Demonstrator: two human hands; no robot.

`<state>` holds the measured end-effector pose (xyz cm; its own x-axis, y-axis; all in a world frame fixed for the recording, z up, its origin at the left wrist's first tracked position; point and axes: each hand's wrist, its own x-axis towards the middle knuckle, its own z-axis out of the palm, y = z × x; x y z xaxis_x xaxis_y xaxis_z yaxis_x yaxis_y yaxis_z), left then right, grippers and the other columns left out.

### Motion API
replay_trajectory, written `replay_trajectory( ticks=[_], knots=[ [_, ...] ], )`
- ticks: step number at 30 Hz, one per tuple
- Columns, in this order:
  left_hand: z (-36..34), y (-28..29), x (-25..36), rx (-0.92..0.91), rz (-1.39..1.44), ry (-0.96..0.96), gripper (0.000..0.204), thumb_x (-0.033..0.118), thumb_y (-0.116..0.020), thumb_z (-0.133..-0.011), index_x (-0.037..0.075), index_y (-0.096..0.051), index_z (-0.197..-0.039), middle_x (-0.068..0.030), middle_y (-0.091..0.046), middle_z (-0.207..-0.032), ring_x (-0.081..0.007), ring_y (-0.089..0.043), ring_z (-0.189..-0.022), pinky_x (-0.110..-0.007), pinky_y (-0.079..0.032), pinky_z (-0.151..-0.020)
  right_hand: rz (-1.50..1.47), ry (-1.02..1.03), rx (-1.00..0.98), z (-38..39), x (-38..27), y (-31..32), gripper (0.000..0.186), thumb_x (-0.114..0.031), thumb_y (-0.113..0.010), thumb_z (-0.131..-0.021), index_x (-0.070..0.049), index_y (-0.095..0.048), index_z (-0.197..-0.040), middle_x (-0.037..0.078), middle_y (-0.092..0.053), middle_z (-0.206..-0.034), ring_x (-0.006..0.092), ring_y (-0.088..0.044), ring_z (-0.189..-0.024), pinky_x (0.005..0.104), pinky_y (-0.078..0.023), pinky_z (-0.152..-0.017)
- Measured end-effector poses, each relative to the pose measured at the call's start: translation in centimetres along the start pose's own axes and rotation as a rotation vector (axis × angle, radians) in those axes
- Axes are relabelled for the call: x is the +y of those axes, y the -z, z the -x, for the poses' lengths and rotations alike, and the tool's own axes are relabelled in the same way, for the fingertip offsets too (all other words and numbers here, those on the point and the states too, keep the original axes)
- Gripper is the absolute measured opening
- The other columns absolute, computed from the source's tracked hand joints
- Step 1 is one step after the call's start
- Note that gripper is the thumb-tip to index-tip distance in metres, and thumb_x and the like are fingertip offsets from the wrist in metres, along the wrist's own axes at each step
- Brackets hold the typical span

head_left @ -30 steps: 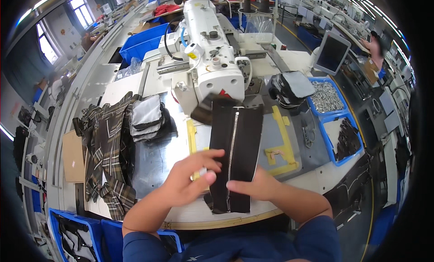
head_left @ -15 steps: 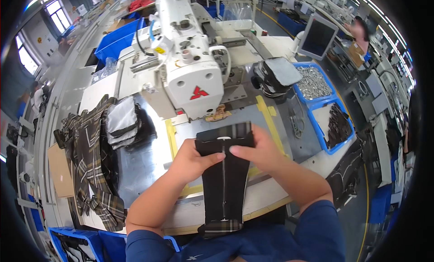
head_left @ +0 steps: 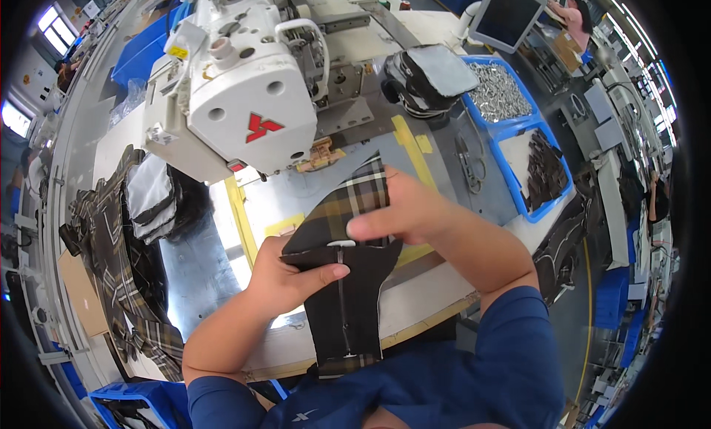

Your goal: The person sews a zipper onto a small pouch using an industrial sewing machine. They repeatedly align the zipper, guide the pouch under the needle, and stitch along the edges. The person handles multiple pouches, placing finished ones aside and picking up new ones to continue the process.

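A dark fabric panel (head_left: pixel 363 303) with a zipper (head_left: pixel 341 296) down its middle hangs between my hands, its lower end near my shirt. My left hand (head_left: pixel 278 281) pinches its left upper edge, the thumb lying on the black cloth and the fingers hidden behind. On the other side my right hand (head_left: pixel 407 210) is closed on the plaid upper end (head_left: pixel 359 196), thumb in front near a white bar at the zipper's top. That plaid end is raised in a slanted fold. Beyond my hands stands a white industrial sewing machine (head_left: pixel 237 81).
Plaid pieces (head_left: pixel 111 244) and a stack of padded pieces (head_left: pixel 148 188) lie left. Another stack (head_left: pixel 437 70) sits right of the machine, near scissors (head_left: pixel 470 166). Blue trays hold metal parts (head_left: pixel 496 92) and dark strips (head_left: pixel 546 173). A person (head_left: pixel 574 22) is far right.
My right hand has shifted its grip onto the plaid end and folded it up at a slant. My left hand sits slightly lower on the panel. The whole view has swung to the right.
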<state>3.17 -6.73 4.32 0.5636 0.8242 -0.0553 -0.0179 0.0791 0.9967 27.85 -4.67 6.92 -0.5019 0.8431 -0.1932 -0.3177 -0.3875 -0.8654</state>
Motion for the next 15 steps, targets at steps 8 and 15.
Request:
replay_trajectory(
  ticks=[8, 15],
  knots=[
    [1.3, 0.6, 0.7, -0.03, -0.522, -0.503, 0.03, 0.002, -0.089, -0.08, 0.003, -0.079, -0.108, -0.0115, -0.078, -0.098, -0.0263, -0.076, -0.085, -0.034, -0.06, -0.075, 0.244, -0.16, 0.008, 0.8, -1.2, -1.6, 0.079, -0.01, -0.096, -0.077, 0.002, -0.056, -0.144, 0.013, -0.07, -0.134, 0.0205, -0.066, -0.123, 0.0383, -0.055, -0.104],
    [4.2, 1.8, 0.3, 0.224, -1.053, -0.915, 0.05, 0.009, -0.093, -0.072, 0.012, -0.073, -0.117, -0.0109, -0.07, -0.117, -0.0321, -0.07, -0.099, -0.045, -0.058, -0.085, 0.745, 0.069, 0.052, 3.0, -0.6, -3.0, 0.08, -0.035, -0.098, -0.075, 0.001, -0.064, -0.139, 0.014, -0.071, -0.133, 0.0241, -0.067, -0.123, 0.0359, -0.051, -0.108]
  ],
)
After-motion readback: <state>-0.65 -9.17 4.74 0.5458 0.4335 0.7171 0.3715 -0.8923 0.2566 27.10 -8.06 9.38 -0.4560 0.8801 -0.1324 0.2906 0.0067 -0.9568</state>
